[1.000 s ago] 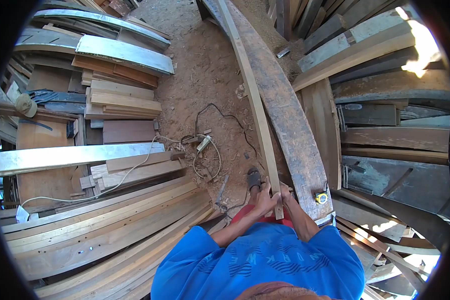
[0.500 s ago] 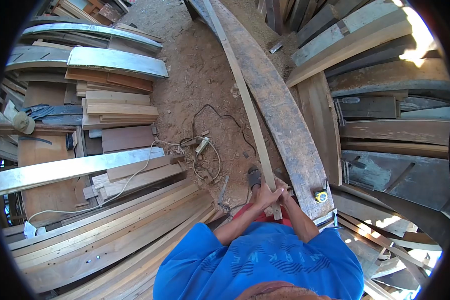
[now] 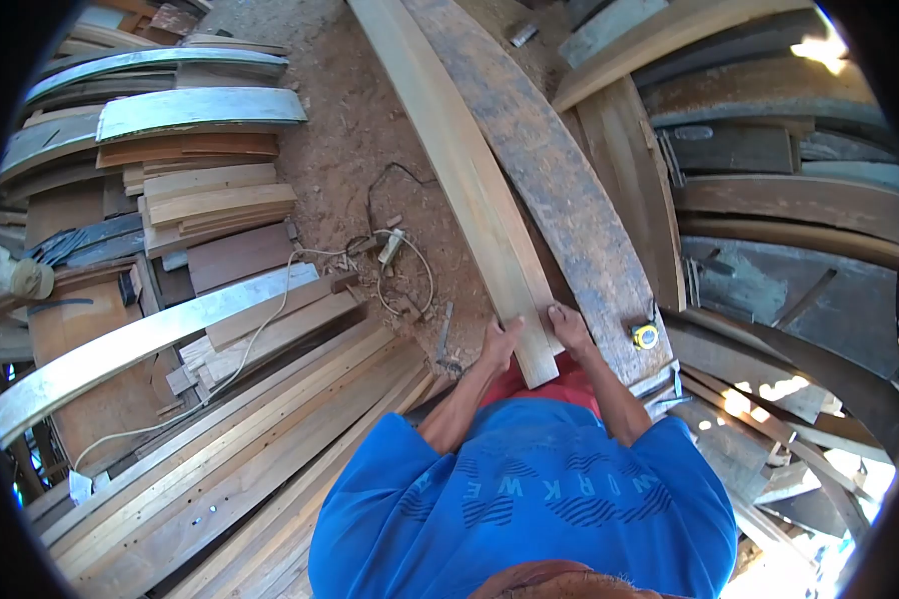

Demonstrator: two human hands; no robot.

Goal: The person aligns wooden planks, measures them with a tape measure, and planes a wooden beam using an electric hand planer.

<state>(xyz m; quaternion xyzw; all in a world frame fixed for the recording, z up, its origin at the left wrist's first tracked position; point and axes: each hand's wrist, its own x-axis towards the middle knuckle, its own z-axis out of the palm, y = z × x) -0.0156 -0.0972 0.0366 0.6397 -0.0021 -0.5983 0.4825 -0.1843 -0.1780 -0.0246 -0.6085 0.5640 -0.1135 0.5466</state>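
A long pale wooden board (image 3: 456, 185) runs from my lap up to the top of the view, its broad face turned up. My left hand (image 3: 500, 342) is closed round its left edge near the close end. On the opposite edge, my right hand (image 3: 569, 327) grips the same board, thumb on top. Just right of it lies a long, worn plank bench (image 3: 579, 225). A yellow tape measure (image 3: 645, 336) rests on that bench's near end, to the right of my right hand.
Stacked boards (image 3: 220, 205) fill the left side, with long planks (image 3: 240, 449) at lower left. A power strip (image 3: 391, 247) with looped cord lies on the dirt floor (image 3: 355, 110). More timber (image 3: 769, 200) leans on the right.
The board has turned from its narrow edge to its broad face. My hands have moved apart, from close together to opposite edges. The view has shifted slightly.
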